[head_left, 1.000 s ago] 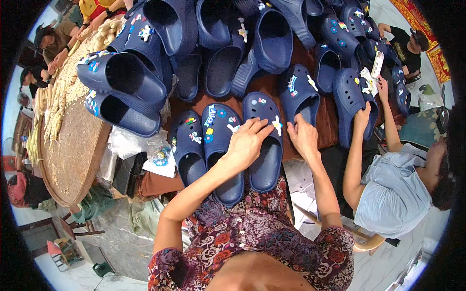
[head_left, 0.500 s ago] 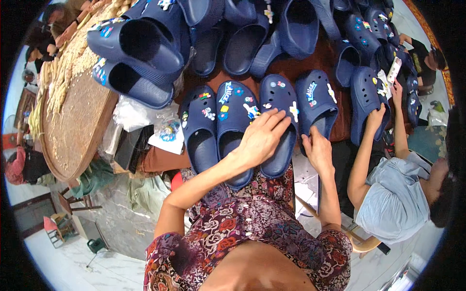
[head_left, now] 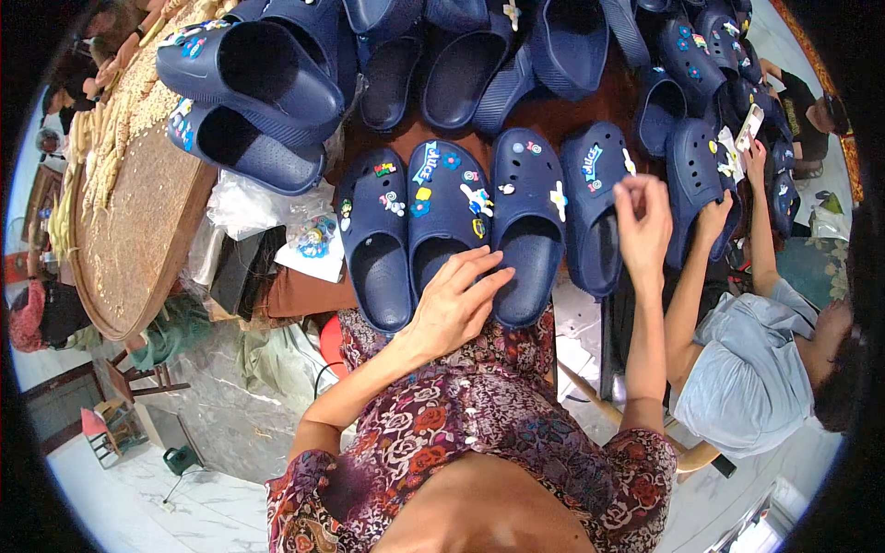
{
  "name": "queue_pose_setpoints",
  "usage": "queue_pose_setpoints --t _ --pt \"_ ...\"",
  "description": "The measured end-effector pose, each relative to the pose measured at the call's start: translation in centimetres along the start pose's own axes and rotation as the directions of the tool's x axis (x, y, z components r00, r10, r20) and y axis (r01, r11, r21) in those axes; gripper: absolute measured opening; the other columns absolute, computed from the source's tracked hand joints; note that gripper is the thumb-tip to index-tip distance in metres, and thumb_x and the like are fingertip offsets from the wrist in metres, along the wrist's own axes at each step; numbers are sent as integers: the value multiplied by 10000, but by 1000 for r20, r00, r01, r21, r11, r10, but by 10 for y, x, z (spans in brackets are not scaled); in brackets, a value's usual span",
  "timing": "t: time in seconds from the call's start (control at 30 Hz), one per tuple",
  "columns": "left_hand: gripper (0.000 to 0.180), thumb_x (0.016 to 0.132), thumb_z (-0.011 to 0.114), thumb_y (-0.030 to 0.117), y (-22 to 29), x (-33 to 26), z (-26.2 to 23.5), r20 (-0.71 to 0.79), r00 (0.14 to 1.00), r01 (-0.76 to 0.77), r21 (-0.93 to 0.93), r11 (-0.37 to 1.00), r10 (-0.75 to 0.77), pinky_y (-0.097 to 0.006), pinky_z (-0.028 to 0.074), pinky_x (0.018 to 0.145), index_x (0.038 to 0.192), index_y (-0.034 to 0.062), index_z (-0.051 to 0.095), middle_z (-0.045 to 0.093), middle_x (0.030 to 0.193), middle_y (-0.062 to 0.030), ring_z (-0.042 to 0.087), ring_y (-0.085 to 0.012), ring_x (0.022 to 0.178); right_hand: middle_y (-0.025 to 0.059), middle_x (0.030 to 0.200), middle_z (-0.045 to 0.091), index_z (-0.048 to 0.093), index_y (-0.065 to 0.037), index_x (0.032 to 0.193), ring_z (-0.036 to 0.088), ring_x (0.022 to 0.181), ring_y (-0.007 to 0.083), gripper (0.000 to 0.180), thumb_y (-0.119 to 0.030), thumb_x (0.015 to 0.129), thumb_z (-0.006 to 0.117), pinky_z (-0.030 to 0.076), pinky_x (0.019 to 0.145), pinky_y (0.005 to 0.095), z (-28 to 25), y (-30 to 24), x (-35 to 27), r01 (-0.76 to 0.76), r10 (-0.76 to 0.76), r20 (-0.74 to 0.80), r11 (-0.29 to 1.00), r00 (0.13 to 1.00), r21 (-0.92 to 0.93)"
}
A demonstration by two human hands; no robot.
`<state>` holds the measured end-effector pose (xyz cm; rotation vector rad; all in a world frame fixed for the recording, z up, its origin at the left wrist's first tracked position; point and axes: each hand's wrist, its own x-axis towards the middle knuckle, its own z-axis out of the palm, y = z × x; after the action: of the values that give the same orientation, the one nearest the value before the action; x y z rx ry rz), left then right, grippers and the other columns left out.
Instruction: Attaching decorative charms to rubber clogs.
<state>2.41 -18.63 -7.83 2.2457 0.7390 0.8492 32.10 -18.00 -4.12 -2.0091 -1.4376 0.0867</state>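
Four navy clogs lie side by side before me, toes pointing away. My left hand [head_left: 458, 300] is open, its fingers spread over the heel of the second clog [head_left: 449, 207] and reaching the edge of the third clog [head_left: 527, 230]. Colourful charms cover the second clog's toe; the third carries fewer, with a white one at its side. My right hand [head_left: 643, 226] is raised over the right side of the fourth clog [head_left: 590, 212], fingers curled together near its white charm [head_left: 630, 162]. Whatever they may hold is hidden. Leftmost is the first clog [head_left: 374, 253], also charmed.
More navy clogs [head_left: 251, 69] are piled along the far side. A round tray [head_left: 138, 230] with pale kernels stands at left, near a plastic bag [head_left: 253, 207] and charms on white paper [head_left: 315, 241]. At right a person in light blue [head_left: 747, 378] holds another clog [head_left: 693, 175].
My left hand has slid back and left, from the third clog's toe toward the second clog's heel. My right hand has left the fourth clog's heel and risen to its right side.
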Motion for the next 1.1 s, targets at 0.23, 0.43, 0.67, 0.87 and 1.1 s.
queue_pose_setpoints --t 0.23,0.43,0.67,0.87,1.1 --pt "433 745 648 -94 0 -17 2 -126 988 81 -69 994 -89 -421 512 955 1150 55 694 630 1233 -146 610 -349 1133 251 1209 604 563 -4 1274 590 1142 394 619 -437 859 715 462 980 432 36 110 66 -67 90 150 986 985 -153" --pt "378 775 643 -89 -12 -33 8 -208 959 174 -104 979 -193 -400 516 929 1124 45 701 652 1191 -147 630 -330 1095 225 1101 702 640 10 1219 680 1036 345 578 -431 854 724 509 914 402 31 96 81 -139 164 292 985 942 -105" --pt "367 788 648 -72 -18 -34 7 -207 950 210 -127 970 -233 -386 517 916 1127 57 704 653 1191 -141 633 -317 1069 267 1082 688 671 5 1179 653 1061 410 534 -463 938 586 497 916 437 23 85 84 -93 213 339 937 916 -336" --pt "367 789 642 -72 -20 -34 8 -201 952 211 -125 970 -233 -382 517 900 1126 58 705 655 1187 -143 637 -318 1053 313 979 668 660 36 954 645 969 481 335 -246 994 485 496 861 546 31 84 85 57 130 322 857 938 -512" --pt "363 785 641 -74 -20 -35 8 -192 951 221 -128 967 -243 -370 523 879 1118 54 707 659 1179 -143 642 -311 1040 325 988 661 667 34 958 648 973 484 194 -93 898 532 508 850 545 36 85 91 100 134 321 780 937 -618"
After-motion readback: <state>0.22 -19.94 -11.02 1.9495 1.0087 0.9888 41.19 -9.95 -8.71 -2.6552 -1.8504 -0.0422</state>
